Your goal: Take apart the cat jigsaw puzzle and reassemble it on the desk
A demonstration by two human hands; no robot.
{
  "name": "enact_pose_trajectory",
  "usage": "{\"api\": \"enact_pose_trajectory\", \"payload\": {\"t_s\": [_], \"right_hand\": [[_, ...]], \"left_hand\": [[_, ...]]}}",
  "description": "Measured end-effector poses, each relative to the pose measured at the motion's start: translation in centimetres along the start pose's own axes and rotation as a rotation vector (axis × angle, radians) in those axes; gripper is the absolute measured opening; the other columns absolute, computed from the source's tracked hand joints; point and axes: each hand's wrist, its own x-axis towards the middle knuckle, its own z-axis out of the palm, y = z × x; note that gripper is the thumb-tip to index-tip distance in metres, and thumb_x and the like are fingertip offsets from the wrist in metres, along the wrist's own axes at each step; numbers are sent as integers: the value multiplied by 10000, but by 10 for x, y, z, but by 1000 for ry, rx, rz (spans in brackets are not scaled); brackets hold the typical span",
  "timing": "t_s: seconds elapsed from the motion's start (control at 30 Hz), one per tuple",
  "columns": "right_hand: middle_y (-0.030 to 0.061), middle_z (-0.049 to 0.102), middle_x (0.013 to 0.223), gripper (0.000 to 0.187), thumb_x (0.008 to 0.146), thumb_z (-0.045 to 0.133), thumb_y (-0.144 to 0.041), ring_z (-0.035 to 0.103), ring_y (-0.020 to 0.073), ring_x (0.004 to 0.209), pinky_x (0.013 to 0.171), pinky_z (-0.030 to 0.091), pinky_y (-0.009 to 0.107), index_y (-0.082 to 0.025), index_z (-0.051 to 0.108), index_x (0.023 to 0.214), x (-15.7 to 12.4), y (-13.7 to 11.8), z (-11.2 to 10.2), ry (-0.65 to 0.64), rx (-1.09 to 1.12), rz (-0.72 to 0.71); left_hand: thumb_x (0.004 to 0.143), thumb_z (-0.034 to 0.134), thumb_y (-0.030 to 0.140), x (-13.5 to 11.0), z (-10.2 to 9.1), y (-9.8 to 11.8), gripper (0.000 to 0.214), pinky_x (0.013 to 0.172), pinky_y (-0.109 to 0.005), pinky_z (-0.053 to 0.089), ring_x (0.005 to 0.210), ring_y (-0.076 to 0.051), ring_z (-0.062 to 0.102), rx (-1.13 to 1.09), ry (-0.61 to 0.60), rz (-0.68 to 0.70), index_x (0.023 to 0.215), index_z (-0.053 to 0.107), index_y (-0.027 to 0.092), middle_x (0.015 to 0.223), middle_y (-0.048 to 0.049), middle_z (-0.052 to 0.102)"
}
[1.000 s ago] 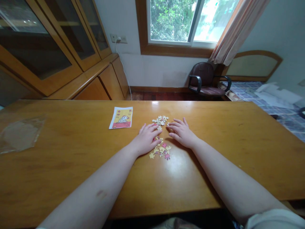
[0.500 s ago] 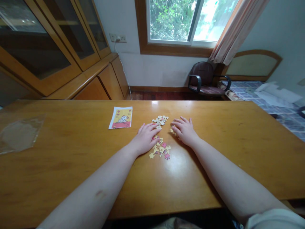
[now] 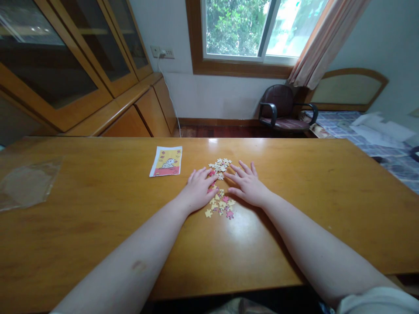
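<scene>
- The puzzle pieces lie on the tabletop in a loose band between the hands, its long axis running from the far edge toward the near edge.
- At the band's end toward the far edge sits a tight heap of pale pieces, beyond the fingertips of both hands; at the end toward the near edge, yellow and pink pieces spread more loosely, nearer the body than the fingertips.
- The left hand is on the band's side toward the left edge, palm down, fingers moderately spread, its fingertips and thumb over or against pink and yellow pieces; no grip shows.
- The right hand is on the side toward the right edge, palm down, fingers fanned wider and pointing inward, its index fingertip next to the band's middle. It shows no grip either; whether a piece lies under its palm, I cannot tell.
- Of the two, the left hand is nearer the band, overlapping its side.
- The picture card lies flat toward the far edge, left of the heap, apart from both hands; a clear plastic bag lies by the left edge.
</scene>
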Motion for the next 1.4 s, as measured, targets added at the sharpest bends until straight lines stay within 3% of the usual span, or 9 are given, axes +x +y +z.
{"api": "enact_pose_trajectory", "payload": {"t_s": [0.13,0.33,0.47,0.67,0.83,1.0,1.27,1.4], "right_hand": [[75,329,1557,567,917,444,-608,159,408,1449,1119,46,691,-329,489,1409,0,-3,-2,-45,4,-10],[71,487,1452,440,925,496,-524,251,373,1426,1128,77,682,-283,623,1271,0,2,1,13,71,-14],[84,519,1424,487,896,554,-521,277,363,1416,1128,72,682,-272,585,1314,0,3,2,54,126,-57],[40,578,1367,437,872,563,-582,300,340,1409,1127,35,682,-335,650,1223,-1,1,-1,-43,210,-188],[82,583,1357,502,885,548,-573,359,328,1374,1135,58,665,-276,609,1285,-1,3,-1,-37,269,-173],[108,606,1318,454,915,538,-492,401,308,1353,1139,91,647,-248,594,1293,-1,6,3,16,329,-108],[91,655,1236,349,929,530,-427,458,299,1297,1128,110,648,-251,640,1209,0,9,5,84,275,-30],[80,679,1178,297,922,543,-431,478,300,1271,1129,131,634,-245,694,1098,1,8,4,141,228,13]], "left_hand": [[906,522,434,0,2,-1,472,1164,-584,192,1415,-328,305,-16,-2,53,1352,542,281,1502,-100,415],[906,523,421,0,3,-2,457,1159,-579,213,1402,-319,328,-30,18,46,1322,565,235,1483,-112,441],[904,530,395,0,0,0,419,1160,-573,219,1395,-309,338,-52,34,88,1286,595,234,1480,-105,445],[903,535,362,0,-2,0,317,1147,-561,259,1354,-282,401,-89,92,122,1166,658,234,1428,-94,506],[903,539,347,0,-1,-1,333,1150,-532,277,1345,-268,417,-101,128,99,1191,643,217,1414,-101,522],[899,543,346,0,-2,0,338,1151,-539,274,1343,-274,421,-107,116,88,1196,640,216,1412,-102,524],[898,546,353,0,-2,-1,356,1159,-541,257,1351,-280,406,-108,96,88,1213,635,214,1418,-108,514],[888,563,413,-2,-1,0,466,1164,-582,193,1406,-318,316,-87,23,112,1327,563,257,1507,-112,403]]}}
